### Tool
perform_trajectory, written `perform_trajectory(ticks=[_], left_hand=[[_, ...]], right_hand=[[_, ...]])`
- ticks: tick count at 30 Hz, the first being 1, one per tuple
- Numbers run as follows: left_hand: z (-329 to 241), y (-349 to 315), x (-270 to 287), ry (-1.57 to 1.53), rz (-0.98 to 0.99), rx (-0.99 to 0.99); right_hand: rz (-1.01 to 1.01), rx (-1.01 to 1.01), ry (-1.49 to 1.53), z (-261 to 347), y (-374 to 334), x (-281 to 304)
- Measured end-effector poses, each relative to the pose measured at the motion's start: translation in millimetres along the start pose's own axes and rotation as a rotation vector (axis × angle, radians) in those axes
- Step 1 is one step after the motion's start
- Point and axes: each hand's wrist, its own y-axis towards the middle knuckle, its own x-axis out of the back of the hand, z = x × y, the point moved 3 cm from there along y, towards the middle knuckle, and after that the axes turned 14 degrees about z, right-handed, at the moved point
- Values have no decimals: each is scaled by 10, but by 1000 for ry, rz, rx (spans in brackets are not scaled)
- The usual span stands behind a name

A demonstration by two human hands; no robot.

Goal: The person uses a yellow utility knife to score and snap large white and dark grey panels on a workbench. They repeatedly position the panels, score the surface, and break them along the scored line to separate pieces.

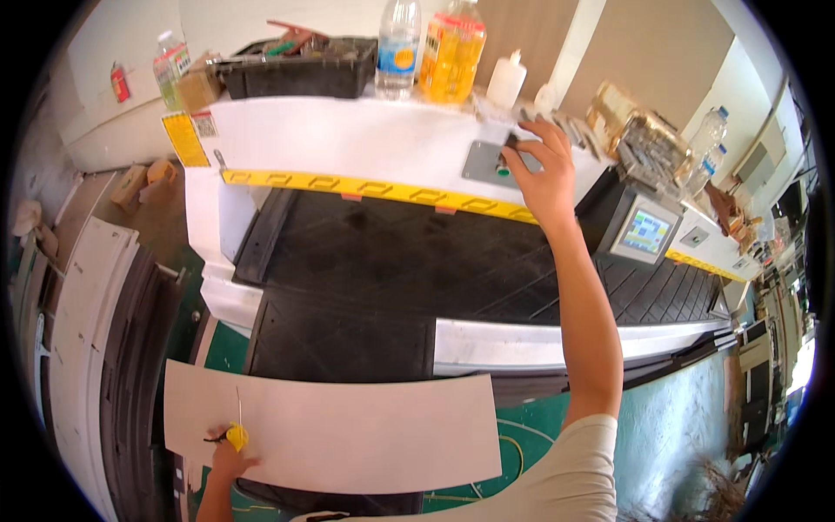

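Note:
My left hand [229, 461] is closed around a yellow tape measure [237, 436] with a dark strap, and a thin strip of its blade reaches forward. It rests over a large pale board [374, 431] lying in front of me. My right arm stretches forward to a grey metal control plate [480, 162] on the front of a white machine [330, 130]. There the thumb and fingers of my right hand [546, 170] pinch at a small dark knob [511, 140], partly hidden by them. Just below the thumb sits a green button [503, 171].
A yellow striped strip [374, 189] edges the machine above its dark bed [391, 248]. Bottles, including a yellow-filled one [452, 54], and a black bin [300, 70] stand on top. A screen [646, 230] hangs right. Stacked panels [83, 304] stand left.

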Motion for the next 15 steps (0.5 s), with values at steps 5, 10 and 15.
perform_trajectory(ticks=[5, 10, 15], left_hand=[[-39, 63, 93, -127, 114, 179], [-190, 31, 252, -65, 200, 142], [-357, 8, 337, 9, 195, 230]], right_hand=[[-3, -485, 1428, 437, -1449, -423], [-25, -1039, 1563, 1007, -2930, -1097], [297, -1390, 1184, 1536, -4139, -1671]])
